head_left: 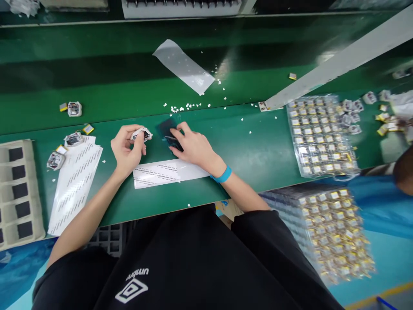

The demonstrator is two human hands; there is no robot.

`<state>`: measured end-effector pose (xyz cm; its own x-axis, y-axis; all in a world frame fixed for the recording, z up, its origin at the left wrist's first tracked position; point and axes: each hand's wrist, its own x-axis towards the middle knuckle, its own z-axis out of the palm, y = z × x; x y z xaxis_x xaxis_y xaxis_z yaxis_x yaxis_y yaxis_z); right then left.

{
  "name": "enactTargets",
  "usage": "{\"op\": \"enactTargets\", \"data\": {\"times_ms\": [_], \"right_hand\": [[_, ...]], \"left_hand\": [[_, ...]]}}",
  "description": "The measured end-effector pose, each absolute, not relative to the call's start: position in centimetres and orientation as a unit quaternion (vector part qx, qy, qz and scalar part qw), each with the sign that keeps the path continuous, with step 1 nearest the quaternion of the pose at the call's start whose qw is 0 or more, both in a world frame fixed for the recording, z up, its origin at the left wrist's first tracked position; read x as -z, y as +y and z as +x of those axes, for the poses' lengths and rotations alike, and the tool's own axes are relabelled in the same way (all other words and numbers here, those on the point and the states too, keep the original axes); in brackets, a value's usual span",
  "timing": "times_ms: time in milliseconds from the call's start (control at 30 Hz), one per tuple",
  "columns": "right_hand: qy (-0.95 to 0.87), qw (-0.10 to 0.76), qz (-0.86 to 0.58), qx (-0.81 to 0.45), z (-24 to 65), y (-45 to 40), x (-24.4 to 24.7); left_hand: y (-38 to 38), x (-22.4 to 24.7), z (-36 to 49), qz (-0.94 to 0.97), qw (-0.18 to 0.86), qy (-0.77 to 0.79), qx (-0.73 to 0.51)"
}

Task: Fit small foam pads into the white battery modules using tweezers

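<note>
My left hand (126, 148) holds a small silver-wrapped battery cell (142, 134) above the green bench (251, 150), fingers closed around it. My right hand (192, 146), with a blue wristband, presses on a small dark piece (172, 142) beside a dark square pad (165, 126) on the bench. A white label strip (167, 172) lies just in front of both hands, partly under my right wrist.
Label sheets (75, 181) and loose cells (73, 139) lie at the left beside a grey compartment tray (17, 193). Clear trays of several cells (321, 135) sit at the right, with a stack (335, 232) below. A clear film strip (183, 66) and white scraps lie behind. Another person's blue sleeve (383, 202) shows at the right edge.
</note>
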<state>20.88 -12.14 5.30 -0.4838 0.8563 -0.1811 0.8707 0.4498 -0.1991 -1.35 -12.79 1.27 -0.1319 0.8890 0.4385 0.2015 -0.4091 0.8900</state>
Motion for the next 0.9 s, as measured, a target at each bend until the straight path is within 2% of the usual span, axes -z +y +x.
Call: {"op": "enactTargets", "data": {"times_ms": [133, 367, 600, 700, 833, 900], "right_hand": [[0.914, 0.002, 0.377, 0.153, 21.8, -11.9, -5.3], [0.868, -0.026, 0.470, 0.157, 23.2, -11.8, -4.7], [0.894, -0.069, 0.399, 0.190, 23.0, -11.5, -3.7], [0.902, -0.125, 0.366, 0.193, 22.7, -11.8, -3.3], [0.874, -0.265, 0.359, 0.190, 22.3, -12.7, -3.6], [0.866, -0.294, 0.361, 0.184, 22.1, -13.3, -3.8]], "left_hand": [[-13.0, -1.5, -1.2, 0.589, 0.299, 0.465, -0.590], [-12.7, -1.7, -1.3, 0.576, 0.324, 0.480, -0.577], [-12.3, -2.0, -2.1, 0.536, 0.393, 0.457, -0.591], [-12.7, -2.6, -1.9, 0.534, 0.433, 0.467, -0.557], [-14.2, -3.7, -0.9, 0.577, 0.463, 0.460, -0.491], [-15.1, -4.4, -0.4, 0.595, 0.475, 0.449, -0.467]]}}
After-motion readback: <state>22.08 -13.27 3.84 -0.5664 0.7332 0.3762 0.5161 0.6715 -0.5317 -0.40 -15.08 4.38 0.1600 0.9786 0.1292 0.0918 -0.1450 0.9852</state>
